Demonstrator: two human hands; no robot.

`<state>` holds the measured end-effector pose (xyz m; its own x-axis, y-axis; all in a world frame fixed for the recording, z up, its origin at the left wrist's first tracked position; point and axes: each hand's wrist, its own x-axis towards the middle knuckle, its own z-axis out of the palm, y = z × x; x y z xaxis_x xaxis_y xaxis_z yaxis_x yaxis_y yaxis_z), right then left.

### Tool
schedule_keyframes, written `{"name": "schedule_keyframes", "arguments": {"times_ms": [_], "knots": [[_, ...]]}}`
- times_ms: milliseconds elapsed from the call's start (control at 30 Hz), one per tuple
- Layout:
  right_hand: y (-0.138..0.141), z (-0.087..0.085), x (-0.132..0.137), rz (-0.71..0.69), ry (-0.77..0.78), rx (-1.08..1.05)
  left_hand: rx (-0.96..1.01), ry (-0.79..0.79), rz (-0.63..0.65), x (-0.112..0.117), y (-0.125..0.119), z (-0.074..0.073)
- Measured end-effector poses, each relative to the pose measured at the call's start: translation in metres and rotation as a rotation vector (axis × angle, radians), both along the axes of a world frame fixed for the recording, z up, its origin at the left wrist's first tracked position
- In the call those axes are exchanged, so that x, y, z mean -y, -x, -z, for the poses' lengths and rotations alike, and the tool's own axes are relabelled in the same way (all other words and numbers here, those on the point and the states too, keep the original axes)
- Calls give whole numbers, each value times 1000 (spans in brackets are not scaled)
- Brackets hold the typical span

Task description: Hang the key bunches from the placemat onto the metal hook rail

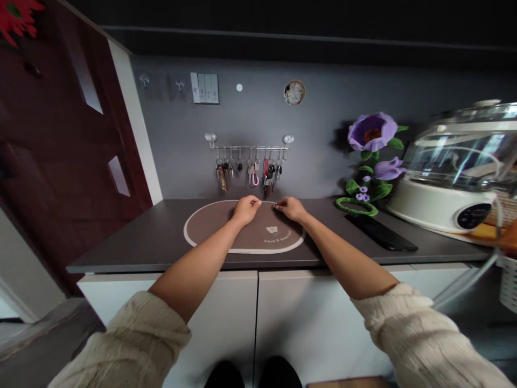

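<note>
Both my hands are stretched out over an oval brown mat (210, 229) on a dark counter (161, 237). My left hand (246, 209) is closed in a pinch, fingertips pointing right. My right hand (291, 208) is pinched too, fingertips pointing left, with a small dark thing at its tips that is too small to name. The two hands are a short gap apart, just below a wall rail (248, 146) hung with several bunches of keys (249, 173).
A dark red door (60, 151) stands at the left. On the counter's right are purple artificial flowers (371, 156), a flat black phone-like slab (382, 233) and a white cooker with a glass lid (456, 172). White cabinet doors (283, 318) sit below the counter.
</note>
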<state>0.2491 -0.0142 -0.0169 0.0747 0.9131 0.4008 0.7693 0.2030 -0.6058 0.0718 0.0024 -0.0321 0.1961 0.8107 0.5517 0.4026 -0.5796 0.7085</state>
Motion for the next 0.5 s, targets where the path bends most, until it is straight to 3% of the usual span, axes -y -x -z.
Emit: {"name": "schedule_keyframes", "arguments": {"times_ms": [300, 500], "knots": [[0, 3, -2, -104, -45, 148, -3, 22, -2, -1, 0, 1], [-1, 3, -4, -99, -90, 173, 26, 45, 15, -2, -1, 2]]}}
